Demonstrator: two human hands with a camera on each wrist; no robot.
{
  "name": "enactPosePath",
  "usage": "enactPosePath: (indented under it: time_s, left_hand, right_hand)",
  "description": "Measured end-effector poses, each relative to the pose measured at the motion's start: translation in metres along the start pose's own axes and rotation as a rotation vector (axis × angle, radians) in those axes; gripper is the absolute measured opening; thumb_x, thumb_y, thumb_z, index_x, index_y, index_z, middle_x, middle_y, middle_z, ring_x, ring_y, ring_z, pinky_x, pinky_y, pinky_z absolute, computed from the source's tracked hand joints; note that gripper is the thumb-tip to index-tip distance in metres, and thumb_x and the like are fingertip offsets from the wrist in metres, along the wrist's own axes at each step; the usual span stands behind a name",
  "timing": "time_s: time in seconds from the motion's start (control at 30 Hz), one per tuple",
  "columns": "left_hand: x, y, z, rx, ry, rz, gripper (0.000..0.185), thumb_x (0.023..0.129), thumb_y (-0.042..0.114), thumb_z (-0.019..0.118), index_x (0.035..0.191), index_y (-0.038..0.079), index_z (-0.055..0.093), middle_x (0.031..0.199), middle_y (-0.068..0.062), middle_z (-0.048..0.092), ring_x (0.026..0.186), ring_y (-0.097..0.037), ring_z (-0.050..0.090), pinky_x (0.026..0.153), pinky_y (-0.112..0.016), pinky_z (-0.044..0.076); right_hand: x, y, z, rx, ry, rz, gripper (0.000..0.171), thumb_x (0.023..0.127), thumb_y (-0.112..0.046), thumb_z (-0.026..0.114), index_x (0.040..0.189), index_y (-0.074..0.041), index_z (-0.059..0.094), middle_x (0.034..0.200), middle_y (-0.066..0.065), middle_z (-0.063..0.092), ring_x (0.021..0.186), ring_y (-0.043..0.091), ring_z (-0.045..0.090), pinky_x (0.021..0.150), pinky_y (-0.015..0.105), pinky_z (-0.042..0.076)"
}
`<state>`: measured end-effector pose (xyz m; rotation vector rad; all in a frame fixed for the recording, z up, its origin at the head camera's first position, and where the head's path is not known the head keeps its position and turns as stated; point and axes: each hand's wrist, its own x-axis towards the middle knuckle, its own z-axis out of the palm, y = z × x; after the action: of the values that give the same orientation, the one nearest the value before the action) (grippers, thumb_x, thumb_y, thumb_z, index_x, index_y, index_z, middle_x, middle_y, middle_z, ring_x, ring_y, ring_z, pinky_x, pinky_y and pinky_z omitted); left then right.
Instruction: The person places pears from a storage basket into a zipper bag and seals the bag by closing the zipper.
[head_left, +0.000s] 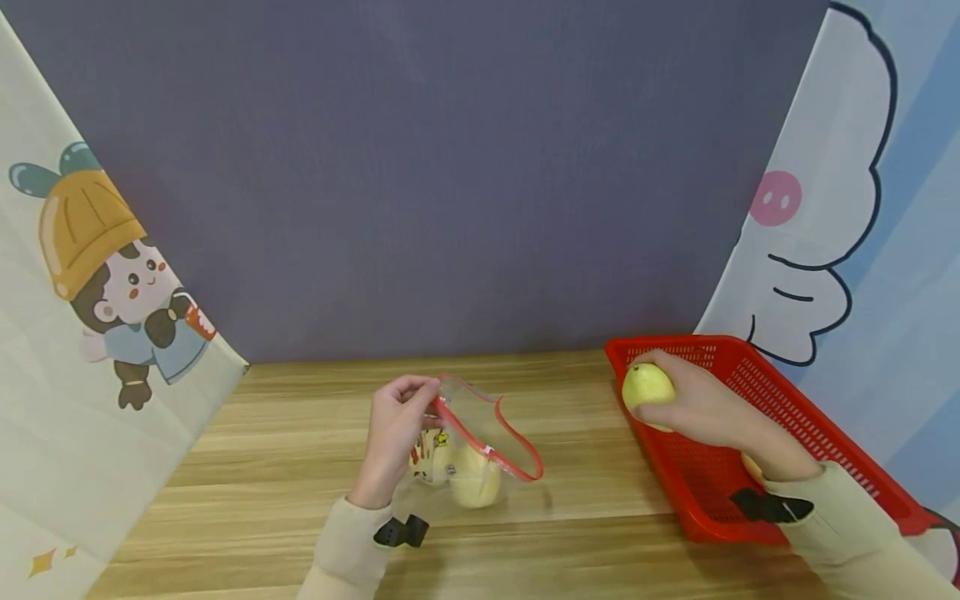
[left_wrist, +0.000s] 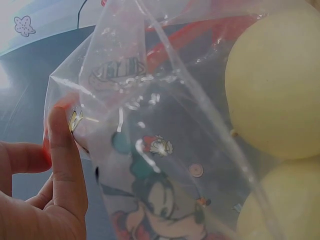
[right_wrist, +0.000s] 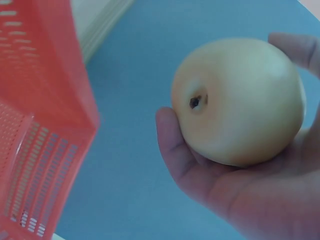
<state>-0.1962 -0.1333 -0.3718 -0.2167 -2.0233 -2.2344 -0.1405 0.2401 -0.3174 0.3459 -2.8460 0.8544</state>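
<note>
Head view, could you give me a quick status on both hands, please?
Left hand pinches the bag rim, fruit inside. Right hand holds a pear over the red basket. Nothing between them.

The clear, glossy plastic zip bag with a red seal strip and printed cartoon figures is thin, crinkled and shiny, and 2 smooth, matt pale yellow pears show through its film. The round pale yellow pear has a smooth, faintly sheened skin. The red perforated plastic basket looks hard and slightly glossy, and it stands on a light, smooth wood-grain tabletop with a low sheen.
</note>
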Motion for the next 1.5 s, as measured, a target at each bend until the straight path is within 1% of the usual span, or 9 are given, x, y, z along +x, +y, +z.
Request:
enactPosePath:
  time_s: [0.17,0.33,0.53,0.7,0.97,1.07,1.23,1.27,1.5]
  left_hand:
    - [0.001,0.000,-0.001,-0.002,0.001,0.001,0.021,0.099,0.005,0.065,0.109,-0.013,0.066,0.081,-0.013,0.069,0.062,-0.017,0.068,0.058,-0.031,0.063]
    - [0.001,0.000,-0.002,-0.013,0.003,-0.004,0.020,0.099,0.005,0.065,0.107,-0.013,0.066,0.084,-0.020,0.069,0.062,-0.018,0.068,0.058,-0.031,0.063]
    - [-0.001,0.001,-0.003,0.000,0.005,-0.010,0.019,0.099,0.006,0.065,0.108,-0.011,0.068,0.086,-0.022,0.068,0.064,-0.018,0.068,0.058,-0.031,0.063]
    - [-0.001,0.002,-0.005,0.000,0.003,-0.012,0.019,0.100,0.006,0.065,0.109,-0.010,0.068,0.090,-0.028,0.068,0.063,-0.019,0.068,0.058,-0.032,0.063]
    - [-0.002,0.003,-0.007,-0.004,-0.002,-0.014,0.017,0.099,0.005,0.065,0.109,-0.009,0.068,0.092,-0.029,0.067,0.065,-0.020,0.068,0.058,-0.034,0.063]
    - [-0.002,0.003,-0.007,-0.004,-0.008,-0.013,0.019,0.099,0.005,0.065,0.110,-0.010,0.067,0.089,-0.025,0.068,0.065,-0.020,0.068,0.058,-0.034,0.063]
    - [-0.003,0.003,-0.008,-0.001,-0.016,-0.013,0.023,0.100,0.006,0.064,0.113,-0.013,0.065,0.082,-0.011,0.069,0.066,-0.020,0.068,0.058,-0.033,0.063]
    - [-0.003,0.003,-0.008,0.000,-0.016,-0.012,0.023,0.100,0.006,0.064,0.113,-0.013,0.065,0.082,-0.012,0.069,0.066,-0.020,0.068,0.058,-0.033,0.063]
    - [-0.003,0.004,-0.010,-0.001,-0.011,-0.012,0.022,0.100,0.006,0.064,0.112,-0.012,0.066,0.093,-0.031,0.066,0.064,-0.020,0.068,0.058,-0.033,0.063]
  right_hand:
    - [0.001,-0.009,0.003,0.036,0.031,-0.024,0.044,0.081,-0.019,0.077,0.120,-0.011,0.059,0.100,0.004,0.060,0.085,0.022,0.056,0.067,0.034,0.052]
    - [0.003,-0.019,0.006,0.076,0.032,-0.028,0.045,0.081,-0.018,0.076,0.121,-0.011,0.058,0.100,0.005,0.060,0.084,0.024,0.055,0.066,0.035,0.053]
    - [0.005,-0.028,0.009,0.092,0.031,-0.022,0.049,0.082,-0.019,0.075,0.127,-0.010,0.056,0.099,0.006,0.059,0.082,0.024,0.056,0.065,0.035,0.053]
    - [0.007,-0.035,0.012,0.111,0.048,-0.038,0.046,0.083,-0.018,0.075,0.124,-0.014,0.056,0.097,0.006,0.059,0.080,0.024,0.056,0.064,0.035,0.052]
    - [0.010,-0.045,0.021,0.151,0.045,-0.037,0.045,0.083,-0.018,0.075,0.124,-0.015,0.056,0.102,0.007,0.059,0.083,0.025,0.056,0.064,0.035,0.052]
    - [0.010,-0.049,0.025,0.160,0.050,-0.034,0.047,0.083,-0.020,0.076,0.125,-0.016,0.056,0.104,0.007,0.060,0.084,0.025,0.056,0.064,0.035,0.052]
    - [0.010,-0.055,0.031,0.189,0.049,-0.034,0.050,0.083,-0.021,0.078,0.128,-0.016,0.056,0.107,0.007,0.060,0.085,0.025,0.055,0.064,0.035,0.051]
    - [0.009,-0.056,0.032,0.197,0.046,-0.034,0.050,0.083,-0.022,0.078,0.128,-0.015,0.056,0.107,0.007,0.059,0.085,0.024,0.055,0.064,0.035,0.051]
    - [0.011,-0.060,0.047,0.264,0.058,-0.055,0.051,0.083,-0.019,0.077,0.128,-0.014,0.056,0.105,0.007,0.060,0.084,0.025,0.055,0.065,0.037,0.051]
